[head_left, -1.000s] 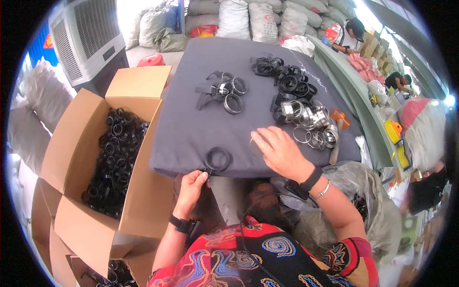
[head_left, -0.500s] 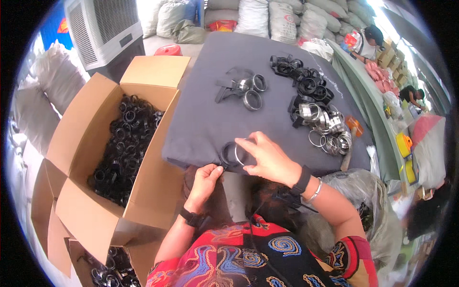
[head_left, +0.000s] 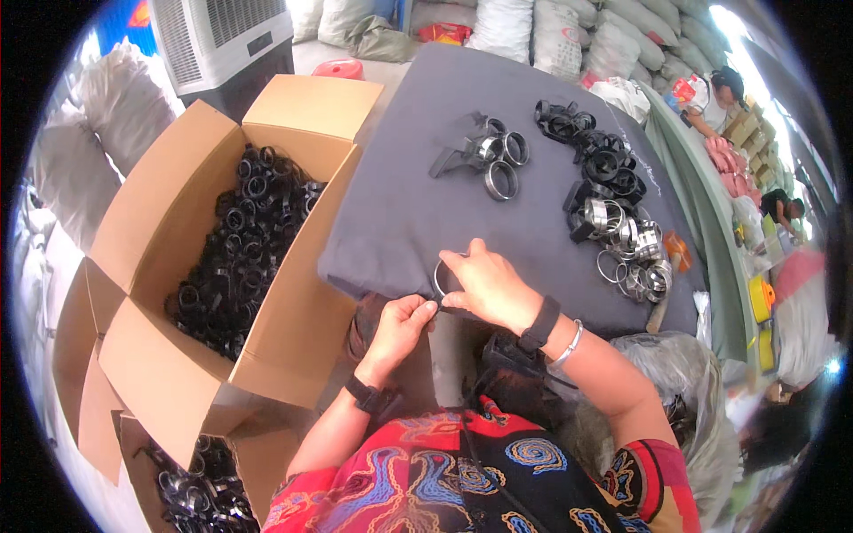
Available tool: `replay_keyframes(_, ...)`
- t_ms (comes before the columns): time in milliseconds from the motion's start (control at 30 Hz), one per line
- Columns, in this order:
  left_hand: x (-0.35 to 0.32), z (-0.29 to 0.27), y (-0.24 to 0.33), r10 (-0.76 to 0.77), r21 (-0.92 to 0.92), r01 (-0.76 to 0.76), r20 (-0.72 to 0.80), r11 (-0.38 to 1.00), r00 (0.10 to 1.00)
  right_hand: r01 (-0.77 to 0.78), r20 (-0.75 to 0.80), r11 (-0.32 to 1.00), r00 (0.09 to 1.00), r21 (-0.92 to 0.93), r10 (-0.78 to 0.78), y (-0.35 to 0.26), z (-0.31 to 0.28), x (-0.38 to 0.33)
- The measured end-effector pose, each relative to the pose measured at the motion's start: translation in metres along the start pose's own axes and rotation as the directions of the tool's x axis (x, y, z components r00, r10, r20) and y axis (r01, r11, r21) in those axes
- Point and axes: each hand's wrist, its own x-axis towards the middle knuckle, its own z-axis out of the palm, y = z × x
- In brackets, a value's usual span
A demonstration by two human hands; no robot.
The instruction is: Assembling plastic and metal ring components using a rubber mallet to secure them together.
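At the near edge of the grey padded table (head_left: 391, 195), my left hand (head_left: 400, 333) pinches a black plastic ring piece (head_left: 430, 300), mostly hidden by my fingers. My right hand (head_left: 491, 289) is closed around a silver metal ring (head_left: 439, 277), held upright against the black piece; how far the two fit together I cannot tell. Beyond my hands lies a small group of black pieces with metal rings (head_left: 500, 180). Farther right, black ring pieces (head_left: 604, 164) form a row, and several loose metal rings (head_left: 635, 244) are heaped at its near end.
An open cardboard box (head_left: 293, 302) of black ring pieces stands left of the table, with another box of ring parts (head_left: 200, 497) below it. A plastic bag (head_left: 675, 364) sits at right. Sacks (head_left: 560, 40) and an air cooler (head_left: 222, 44) stand behind; two people work far right.
My right hand has brought the metal ring closer to my left hand, against the black piece. The whole view has shifted slightly.
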Motion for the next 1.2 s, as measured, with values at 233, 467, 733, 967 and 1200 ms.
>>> replay_keyframes(233, 0.003, 0.006, -0.005, 0.015, 0.01, -0.015, -0.016, 1.0, 1.0, 0.161, -0.323, 0.98, 0.927, -0.115, -0.19, 0.007, 0.017, 0.018)
replay_keyframes(467, -0.003, 0.003, -0.012, -0.008, -0.017, 0.007, -0.058, 1.0, 0.998, 0.136, -0.227, 0.986, 0.962, -0.098, -0.155, 0.007, 0.062, 0.035)
replay_keyframes(733, 0.001, 0.001, -0.009, -0.021, -0.05, 0.022, 0.004, 0.999, 1.0, 0.052, -0.324, 0.992, 0.942, -0.114, -0.086, 0.004, 0.057, 0.033)
replay_keyframes(967, 0.004, 0.0, 0.011, -0.028, -0.205, 0.017, -0.049, 0.979, 0.998, 0.36, -0.075, 0.906, 0.933, 0.221, -0.352, 0.042, 0.025, 0.023)
replay_keyframes(1200, 0.06, 0.014, 0.054, 0.322, 0.075, -0.316, -0.338, 0.946, 0.884, 0.178, -0.346, 0.895, 0.938, 0.409, -0.028, 0.082, -0.046, 0.033)
